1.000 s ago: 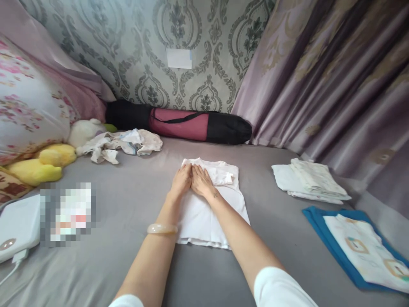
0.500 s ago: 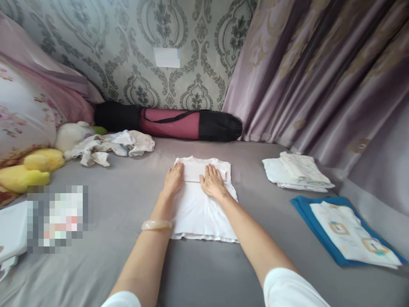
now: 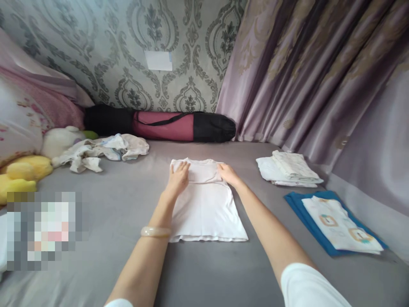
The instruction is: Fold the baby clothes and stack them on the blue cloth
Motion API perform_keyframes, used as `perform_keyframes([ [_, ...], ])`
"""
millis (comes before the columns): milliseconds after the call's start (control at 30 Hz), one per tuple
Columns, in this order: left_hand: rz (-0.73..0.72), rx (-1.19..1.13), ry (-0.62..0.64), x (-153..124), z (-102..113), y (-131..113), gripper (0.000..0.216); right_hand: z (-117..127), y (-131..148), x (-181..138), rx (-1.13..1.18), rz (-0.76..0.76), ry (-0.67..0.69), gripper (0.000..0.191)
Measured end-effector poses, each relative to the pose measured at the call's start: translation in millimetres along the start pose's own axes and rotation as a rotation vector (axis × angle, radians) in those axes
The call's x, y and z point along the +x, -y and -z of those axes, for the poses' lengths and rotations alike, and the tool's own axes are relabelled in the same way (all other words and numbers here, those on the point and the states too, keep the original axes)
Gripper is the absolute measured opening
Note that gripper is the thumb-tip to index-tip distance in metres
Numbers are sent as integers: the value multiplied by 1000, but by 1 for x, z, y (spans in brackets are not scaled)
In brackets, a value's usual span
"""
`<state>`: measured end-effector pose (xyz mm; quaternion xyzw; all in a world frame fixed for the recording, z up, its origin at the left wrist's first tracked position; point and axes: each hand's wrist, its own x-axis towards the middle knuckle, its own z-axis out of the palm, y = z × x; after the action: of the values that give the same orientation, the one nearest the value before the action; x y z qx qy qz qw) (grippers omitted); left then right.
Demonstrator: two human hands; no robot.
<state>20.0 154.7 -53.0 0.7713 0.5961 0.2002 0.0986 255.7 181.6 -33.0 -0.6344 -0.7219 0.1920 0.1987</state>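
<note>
A white shirt (image 3: 204, 209) lies flat on the grey bed sheet, its neckline away from me and its sleeves folded inward across the upper part. My left hand (image 3: 179, 177) rests on the shirt's upper left, fingers stretched out and slightly apart. At the upper right edge, my right hand (image 3: 228, 174) has its fingers bent around the cloth near the shoulder; the thumb is hard to make out. The shirt's lower right corner flares outward.
Folded white clothes (image 3: 290, 168) lie at the right, near a blue folded cloth (image 3: 319, 228) with a printed white garment (image 3: 341, 224) on it. Crumpled clothes (image 3: 111, 149) and a yellow plush toy (image 3: 25, 170) are at the left. A long black-and-red bag (image 3: 162, 125) lies along the wall.
My right hand has moved from lying flat on the shirt to its upper right edge. The lower right side of the shirt spreads wider. My left hand has lifted slightly at the palm.
</note>
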Motion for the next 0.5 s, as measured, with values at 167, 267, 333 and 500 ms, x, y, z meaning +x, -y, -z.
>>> perform_keyframes([
  [167, -342, -64, 154, -2, -16, -58, 48, 12, -10, 14, -3, -31, -16, 25],
  [267, -430, -44, 202, -8, -29, -75, 48, 8, -11, 14, -16, -51, 13, 20],
  [333, -448, -22, 218, -12, -35, -78, 49, 5, -9, 15, -25, -69, 22, 15],
  [500, -499, -38, 177, -15, -41, -75, 47, 5, -1, 14, -61, -107, 13, 16],
])
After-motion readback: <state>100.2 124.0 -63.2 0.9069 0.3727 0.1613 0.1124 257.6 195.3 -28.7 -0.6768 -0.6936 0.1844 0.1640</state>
